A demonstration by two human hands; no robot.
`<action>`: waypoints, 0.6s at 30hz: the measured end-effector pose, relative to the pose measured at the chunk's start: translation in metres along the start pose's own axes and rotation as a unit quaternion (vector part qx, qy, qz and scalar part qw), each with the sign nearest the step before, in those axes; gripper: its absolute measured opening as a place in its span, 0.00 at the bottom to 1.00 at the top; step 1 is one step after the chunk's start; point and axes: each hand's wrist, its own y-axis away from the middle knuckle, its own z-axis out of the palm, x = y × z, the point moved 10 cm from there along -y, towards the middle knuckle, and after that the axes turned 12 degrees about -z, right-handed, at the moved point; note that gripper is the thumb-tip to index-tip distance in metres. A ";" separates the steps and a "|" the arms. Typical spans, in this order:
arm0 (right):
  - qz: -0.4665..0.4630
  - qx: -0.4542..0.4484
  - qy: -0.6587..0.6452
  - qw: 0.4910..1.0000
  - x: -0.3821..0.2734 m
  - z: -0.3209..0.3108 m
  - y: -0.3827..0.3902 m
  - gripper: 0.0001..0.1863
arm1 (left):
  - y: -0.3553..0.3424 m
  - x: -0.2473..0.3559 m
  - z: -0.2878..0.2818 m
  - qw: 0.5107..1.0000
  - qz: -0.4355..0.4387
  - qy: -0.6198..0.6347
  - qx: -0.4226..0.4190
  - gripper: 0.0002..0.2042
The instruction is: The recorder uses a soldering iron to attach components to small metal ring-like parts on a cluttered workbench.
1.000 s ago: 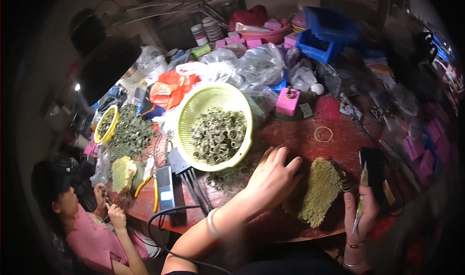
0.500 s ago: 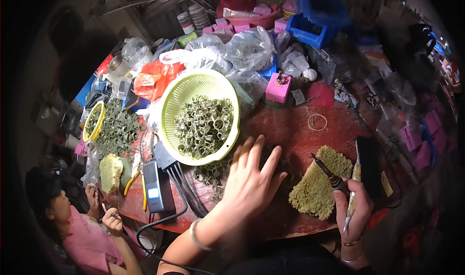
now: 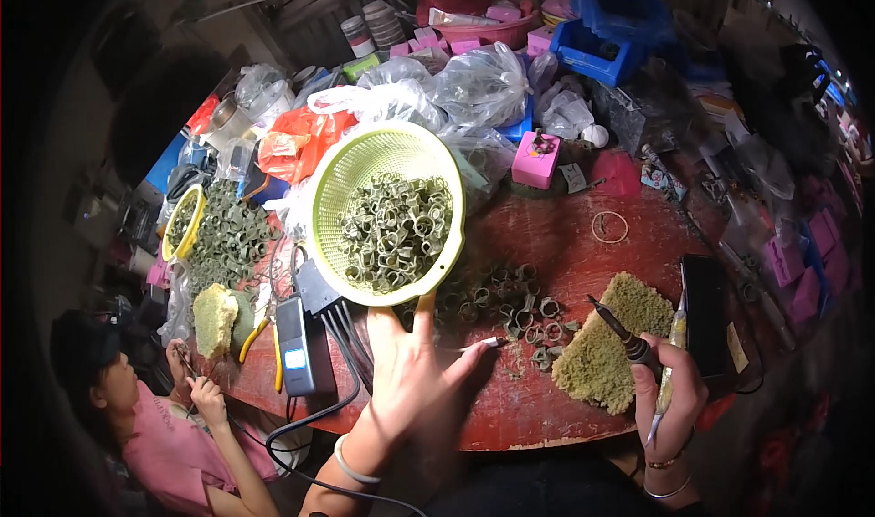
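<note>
My left hand point(image 3: 410, 371) is open, its thumb stretched to the right and its fingertips at the lower rim of a yellow-green plastic basket point(image 3: 321, 253). Whether they touch the rim cannot be made out. Inside the basket is a heap of small grey-green ring-shaped pieces point(image 3: 396, 235). More loose rings point(image 3: 524, 317) lie spread on the red table to the right of my hand. My right hand point(image 3: 673, 389) is closed around a dark-tipped soldering-iron-like pen point(image 3: 629, 339) and patterned tweezers point(image 3: 677, 330). The pen's tip is over a crumbly yellowish sponge-like block point(image 3: 602, 371).
A power box with a lit display point(image 3: 292, 353) and black cables stand left of my left arm. Yellow-handled pliers point(image 3: 277, 358) lie beside it. A dark phone point(image 3: 706, 312) lies at the right. Plastic bags point(image 3: 478, 84) crowd the back. A co-worker point(image 3: 173, 435) sits at the left.
My left hand has moved left from the table to the basket's lower rim, and loose rings now show where it was. My right hand keeps its hold. The view has shifted slightly.
</note>
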 end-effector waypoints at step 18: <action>-0.026 0.006 -0.034 0.999 0.001 -0.001 -0.005 0.16 | -0.021 -0.001 -0.018 0.990 0.055 0.115 0.062 0.30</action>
